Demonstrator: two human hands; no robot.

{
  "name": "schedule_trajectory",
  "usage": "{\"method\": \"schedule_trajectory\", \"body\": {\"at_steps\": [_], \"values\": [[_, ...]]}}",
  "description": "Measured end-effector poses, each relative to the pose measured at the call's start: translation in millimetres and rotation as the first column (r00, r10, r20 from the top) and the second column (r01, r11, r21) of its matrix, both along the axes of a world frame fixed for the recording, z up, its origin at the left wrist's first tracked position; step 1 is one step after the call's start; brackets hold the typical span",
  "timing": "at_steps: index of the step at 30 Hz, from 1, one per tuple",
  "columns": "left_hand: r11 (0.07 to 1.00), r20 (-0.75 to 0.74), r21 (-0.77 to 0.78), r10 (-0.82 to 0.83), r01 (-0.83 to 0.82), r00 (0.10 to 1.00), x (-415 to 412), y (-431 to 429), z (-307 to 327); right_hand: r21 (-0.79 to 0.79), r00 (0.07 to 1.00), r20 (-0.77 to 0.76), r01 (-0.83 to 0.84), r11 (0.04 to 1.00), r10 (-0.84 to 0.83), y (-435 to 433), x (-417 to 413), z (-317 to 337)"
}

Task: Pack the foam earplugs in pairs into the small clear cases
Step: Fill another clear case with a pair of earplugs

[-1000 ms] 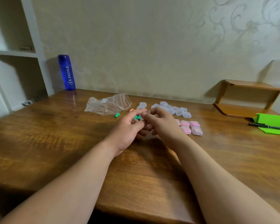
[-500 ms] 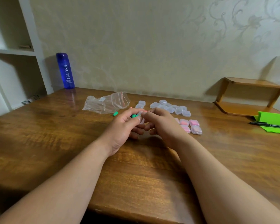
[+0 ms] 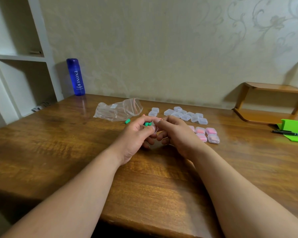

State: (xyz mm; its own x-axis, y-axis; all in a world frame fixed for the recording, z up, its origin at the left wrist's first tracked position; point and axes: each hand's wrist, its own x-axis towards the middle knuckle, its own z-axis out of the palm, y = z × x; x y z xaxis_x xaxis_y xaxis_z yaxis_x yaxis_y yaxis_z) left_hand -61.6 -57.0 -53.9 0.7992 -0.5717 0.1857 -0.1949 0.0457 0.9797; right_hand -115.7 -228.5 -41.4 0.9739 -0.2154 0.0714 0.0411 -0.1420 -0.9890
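Forearms were recorded bare along their whole visible length; left hand [image 3: 136, 136] and right hand [image 3: 176, 134] likewise bare.

left hand [image 3: 136, 137], right hand [image 3: 178, 134], pinching clear case [image 3: 154, 129]

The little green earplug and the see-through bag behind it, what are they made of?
The green earplug looks like soft foam with a matte finish: dull, with no shine. The zip bag looks like thin, clear, glossy plastic film: it is crumpled, the wood shows through it, and light glints on it.
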Motion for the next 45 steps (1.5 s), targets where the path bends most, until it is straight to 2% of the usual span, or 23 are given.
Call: {"method": "schedule_trajectory", "body": {"at_steps": [11, 16, 24, 30, 33, 36, 42, 45], "values": [[1.000, 0.017, 0.015, 0.000, 0.000, 1.000, -0.2, 1.7, 2.3, -0.019, 0.999, 0.033, -0.032, 0.999, 0.033, 0.1, 1.8, -0.8], [0.998, 0.016, 0.005, 0.060, -0.060, 0.998, 0.4, 0.7, 1.1, -0.076, 0.997, 0.080, 0.002, 0.997, 0.005, 6.2, 1.5, -1.5], [0.990, -0.130, -0.091, 0.099, -0.112, 0.987, 2.5, 1.0, 3.7, 0.029, 0.992, 0.058, 0.115, 0.993, -0.116, 9.8, 1.8, 0.9], [0.990, -0.164, -0.079, 0.099, -0.113, 0.982, 2.9, -1.2, 4.7, -0.157, 0.962, 0.116, 0.264, 0.952, -0.248, 7.5, 7.4, -4.1], [0.997, -0.223, -0.079, -0.013, -0.005, 0.975, -0.2, 0.5, 4.3, -0.197, 0.943, 0.162, 0.320, 0.927, -0.291, 5.8, 8.0, -4.4], [0.988, -0.292, -0.073, -0.149, 0.134, 0.945, -5.1, 3.0, 5.2, -0.250, 0.951, 0.197, 0.283, 0.926, -0.237, 9.0, 3.9, -4.5], [0.975, -0.343, -0.105, -0.219, 0.195, 0.914, 1.9, 5.2, 10.9, -0.313, 0.958, 0.264, 0.191, 0.930, -0.108, 21.3, 2.9, -2.6], [0.984, -0.438, -0.171, -0.126, 0.055, 0.890, 10.2, 2.3, 9.4, -0.232, 0.946, 0.264, 0.250, 0.940, -0.187, 16.4, 4.3, -2.2]]}}
